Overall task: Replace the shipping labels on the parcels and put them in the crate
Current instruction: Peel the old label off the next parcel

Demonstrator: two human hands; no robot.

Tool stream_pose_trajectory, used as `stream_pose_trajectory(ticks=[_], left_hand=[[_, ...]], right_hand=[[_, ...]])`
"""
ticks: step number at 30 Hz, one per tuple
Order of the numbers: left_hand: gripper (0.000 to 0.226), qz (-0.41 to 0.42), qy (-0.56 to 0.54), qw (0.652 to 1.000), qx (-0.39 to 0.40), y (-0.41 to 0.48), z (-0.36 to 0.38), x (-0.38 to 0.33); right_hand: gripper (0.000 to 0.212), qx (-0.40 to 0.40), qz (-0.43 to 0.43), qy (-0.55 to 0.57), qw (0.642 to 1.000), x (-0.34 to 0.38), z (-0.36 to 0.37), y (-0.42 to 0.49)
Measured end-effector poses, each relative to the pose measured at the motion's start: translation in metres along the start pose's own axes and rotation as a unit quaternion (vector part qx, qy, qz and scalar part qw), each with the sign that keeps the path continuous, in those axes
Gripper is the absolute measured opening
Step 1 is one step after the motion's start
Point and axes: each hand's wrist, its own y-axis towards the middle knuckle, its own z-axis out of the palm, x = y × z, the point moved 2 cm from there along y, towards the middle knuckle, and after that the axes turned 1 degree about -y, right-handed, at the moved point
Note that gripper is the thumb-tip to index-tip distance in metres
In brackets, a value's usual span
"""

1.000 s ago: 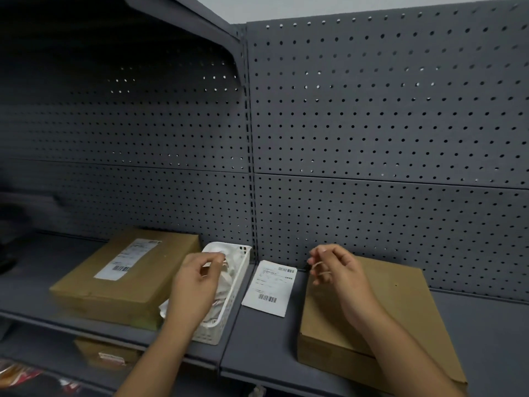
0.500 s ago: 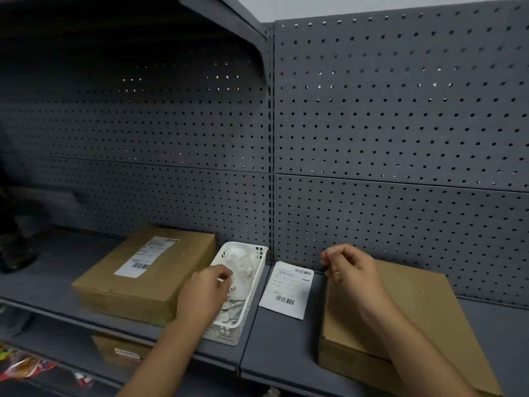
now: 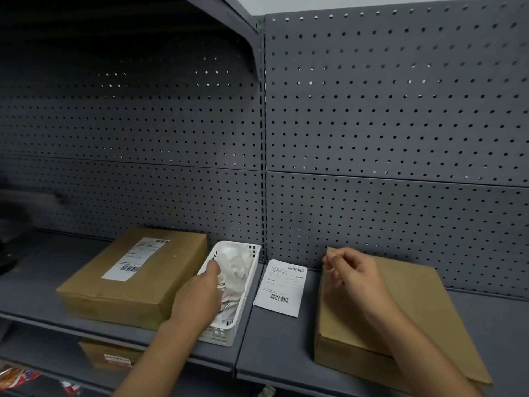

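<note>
A brown parcel (image 3: 174,270) with a white shipping label (image 3: 134,259) lies on the grey shelf at the left. Right of it stands a white plastic basket (image 3: 229,335) full of crumpled white paper (image 3: 237,265). My left hand (image 3: 200,293) reaches into that basket, fingers among the paper, with nothing plainly gripped. A loose flat label (image 3: 282,287) lies on the shelf between the basket and a second brown parcel (image 3: 423,310), whose top is bare. My right hand (image 3: 352,273) hovers over this parcel's far left corner, fingers loosely curled and holding nothing that I can see.
A grey pegboard wall (image 3: 372,138) closes the back of the shelf (image 3: 280,356). An upper shelf overhangs the left half. Another brown box (image 3: 108,356) and coloured packets (image 3: 14,376) sit on the shelf below. No crate is in view.
My left hand has moved from above the basket down into it among the crumpled paper. My right hand has stayed over the bare parcel's corner. The view has shifted left.
</note>
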Motion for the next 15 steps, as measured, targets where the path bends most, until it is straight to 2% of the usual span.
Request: stream_pose_trajectory(ticks=[2,6,9,15], left_hand=[[0.012,0.008,-0.012,0.999,-0.037,0.000,-0.004,-0.001],[0.024,0.026,-0.018,0.998,-0.056,0.001,-0.006,-0.001],[0.025,0.002,-0.028,0.999,-0.046,0.002,-0.010,0.002],[0.020,-0.023,-0.104,0.990,-0.096,0.003,-0.021,0.001]], right_hand=[[0.024,0.003,-0.001,0.000,1.000,0.000,-0.001,-0.001],[0.023,0.005,-0.008,-0.007,1.000,0.000,-0.003,-0.002],[0.024,0.005,-0.010,-0.003,1.000,0.002,-0.005,-0.004],[0.023,-0.002,-0.007,0.002,1.000,0.002,-0.015,-0.008]])
